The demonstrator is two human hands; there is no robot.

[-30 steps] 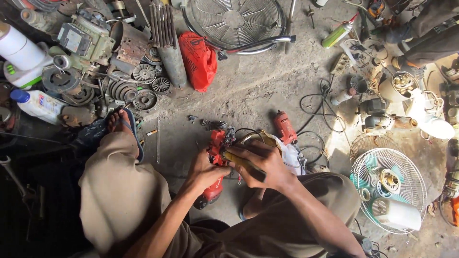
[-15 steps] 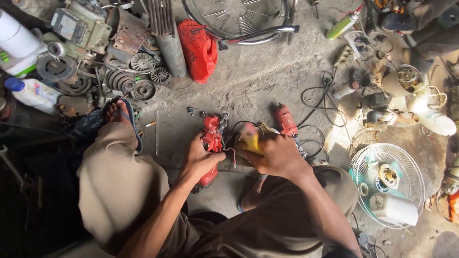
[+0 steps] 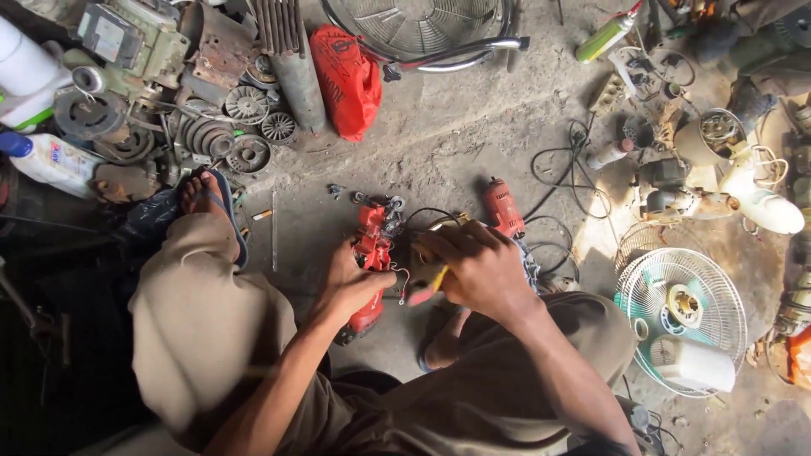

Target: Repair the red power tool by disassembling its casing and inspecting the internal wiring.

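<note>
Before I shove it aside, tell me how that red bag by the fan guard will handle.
The red bag looks like soft, creased plastic, so it would probably sag and fold when lifted. It bulges, so it likely holds something with weight. Lying flat on the rough concrete floor, it should drag rather than roll.

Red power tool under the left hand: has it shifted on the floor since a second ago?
Cannot tell. The camera itself moved; the red power tool sits about as far from the red bag as before, gripped by the left hand.
</note>
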